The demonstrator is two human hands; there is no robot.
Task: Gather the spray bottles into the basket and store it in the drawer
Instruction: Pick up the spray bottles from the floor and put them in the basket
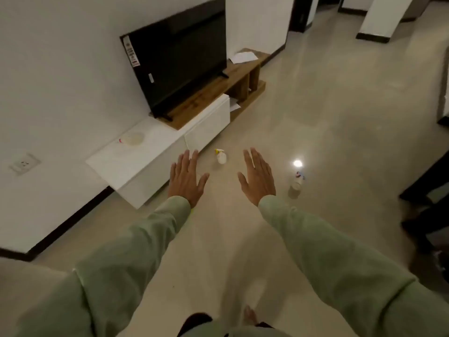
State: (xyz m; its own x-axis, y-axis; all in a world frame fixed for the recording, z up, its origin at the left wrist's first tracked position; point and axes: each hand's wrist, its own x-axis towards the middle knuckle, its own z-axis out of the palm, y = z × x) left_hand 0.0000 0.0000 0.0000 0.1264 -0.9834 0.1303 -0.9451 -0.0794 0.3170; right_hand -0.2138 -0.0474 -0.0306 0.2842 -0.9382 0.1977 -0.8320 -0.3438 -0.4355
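1. Head view: left hand (pixel 185 180) and right hand (pixel 257 177) stretched out flat, fingers spread, holding nothing, seemingly poised to start.
2. Bottle (pixel 221 156) upright on floor (pixel 315 132) at 12 o'clock; another bottle (pixel 297 184) at 2 o'clock.
3. No basket visible; cabinet (pixel 170 147) at 11 o'clock, likely holding the drawer.
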